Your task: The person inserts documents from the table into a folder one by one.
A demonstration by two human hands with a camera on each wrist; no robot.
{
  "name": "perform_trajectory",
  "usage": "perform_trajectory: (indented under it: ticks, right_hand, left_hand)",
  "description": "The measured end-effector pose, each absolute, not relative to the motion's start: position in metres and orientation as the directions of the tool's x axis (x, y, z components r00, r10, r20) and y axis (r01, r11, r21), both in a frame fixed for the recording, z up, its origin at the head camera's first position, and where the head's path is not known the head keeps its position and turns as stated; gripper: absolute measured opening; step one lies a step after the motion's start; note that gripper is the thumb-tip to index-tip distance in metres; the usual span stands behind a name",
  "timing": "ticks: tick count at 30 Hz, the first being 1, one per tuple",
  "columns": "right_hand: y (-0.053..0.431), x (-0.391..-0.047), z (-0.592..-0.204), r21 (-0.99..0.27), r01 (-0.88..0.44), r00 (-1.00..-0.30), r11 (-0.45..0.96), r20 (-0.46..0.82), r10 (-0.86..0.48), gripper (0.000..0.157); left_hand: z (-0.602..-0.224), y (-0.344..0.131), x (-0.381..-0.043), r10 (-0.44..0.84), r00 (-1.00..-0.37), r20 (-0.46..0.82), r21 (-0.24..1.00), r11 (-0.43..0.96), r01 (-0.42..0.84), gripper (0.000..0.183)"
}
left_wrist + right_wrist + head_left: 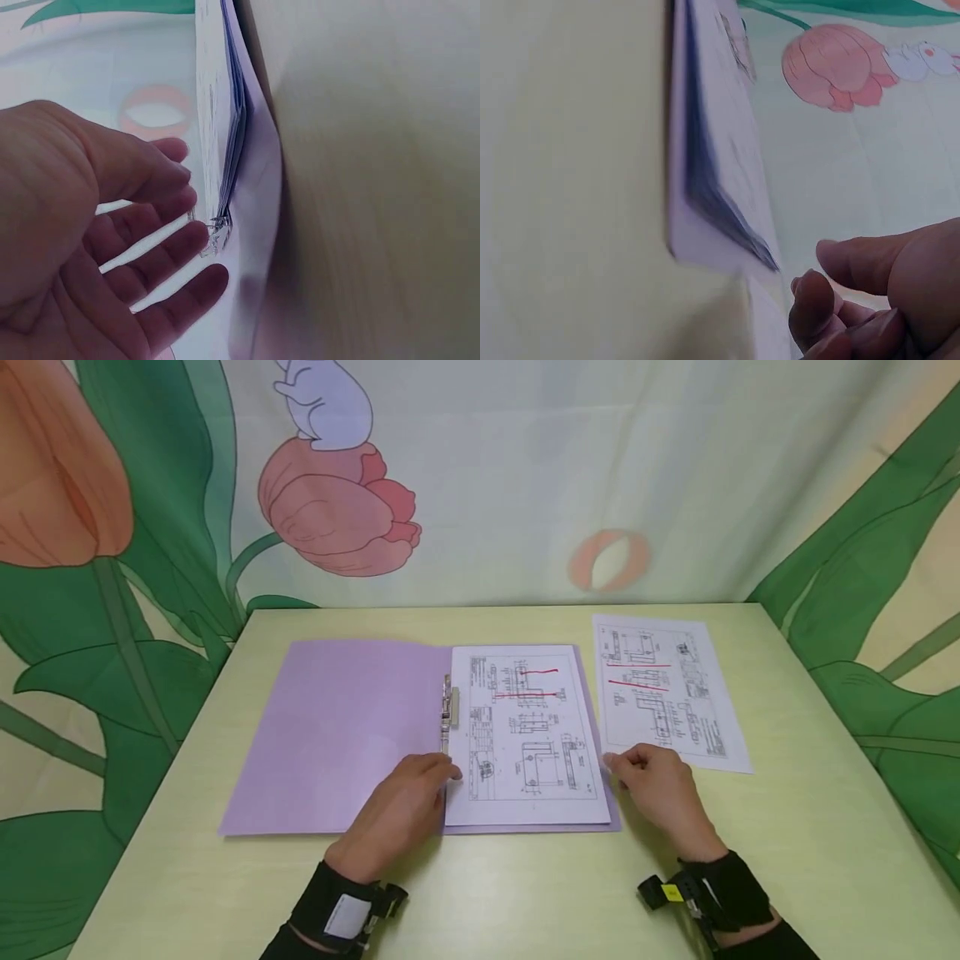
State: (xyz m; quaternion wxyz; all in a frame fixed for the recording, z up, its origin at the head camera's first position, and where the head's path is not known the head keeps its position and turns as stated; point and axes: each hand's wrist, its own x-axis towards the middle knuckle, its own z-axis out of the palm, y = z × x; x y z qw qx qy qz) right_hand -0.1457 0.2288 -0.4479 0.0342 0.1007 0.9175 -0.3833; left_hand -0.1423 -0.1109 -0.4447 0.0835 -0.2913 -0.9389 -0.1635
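Observation:
A purple folder [337, 735] lies spread flat on the table, its metal clip [452, 706] along the spine. On its right side is a stack of paper sheets [498, 735]; the top one carries technical drawings and red pen lines. My left hand [405, 802] is at the stack's lower left edge, fingers relaxed and spread in the left wrist view. Beside the stack's right edge is my right hand [660, 789]. In the right wrist view, its thumb and bent index finger stand apart, holding nothing. A loose drawing sheet [667, 693], also red-marked, lies just beyond that hand.
The pale wooden table [525, 893] extends around the folder. Behind it hangs a curtain [495, 485] printed with flowers and a rabbit. Both wrists wear black bands, each with a small device.

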Motion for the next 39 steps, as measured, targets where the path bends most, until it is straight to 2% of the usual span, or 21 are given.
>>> perform_trajectory:
  ticks: [5,9,14,16,22,26,33,39]
  right_hand:
    - [0.264,-0.156,-0.436,-0.643,0.201,-0.977,0.739,-0.08,0.196,0.031]
    - [0.296,-0.165,-0.434,-0.53,0.223,-0.969,0.818,-0.027,0.247,0.034]
    - [0.326,-0.174,-0.438,-0.358,0.331,-0.943,0.873,-0.097,0.318,0.053]
    - [0.333,-0.175,-0.44,-0.317,0.347,-0.938,0.883,-0.139,0.319,0.065]
    - [0.342,-0.179,-0.443,-0.291,0.383,-0.919,0.877,-0.219,0.329,0.093]
    - [0.347,-0.183,-0.442,-0.303,0.406,-0.91,0.862,-0.225,0.349,0.085]
    - [0.361,-0.184,-0.438,-0.322,0.416,-0.909,0.85,-0.174,0.379,0.042]
    - [0.375,-0.181,-0.434,-0.331,0.448,-0.893,0.831,-0.218,0.394,0.039]
  left_hand:
    - [-0.447,-0.109,-0.143,0.566,-0.786,0.248,0.258,0.743,0.617,0.028]
    - [-0.45,-0.11,-0.144,0.589,-0.775,0.229,0.252,0.733,0.632,0.026]
    - [-0.452,-0.11,-0.143,0.596,-0.776,0.207,0.254,0.733,0.631,0.024]
    - [-0.452,-0.11,-0.143,0.595,-0.777,0.204,0.256,0.734,0.629,0.023]
    - [-0.45,-0.11,-0.143,0.59,-0.785,0.19,0.26,0.741,0.619,0.024]
    - [-0.45,-0.11,-0.143,0.584,-0.79,0.187,0.266,0.744,0.613,0.024]
    - [-0.451,-0.109,-0.145,0.583,-0.792,0.182,0.271,0.744,0.61,0.023]
    - [-0.451,-0.108,-0.146,0.577,-0.8,0.165,0.287,0.748,0.598,0.025]
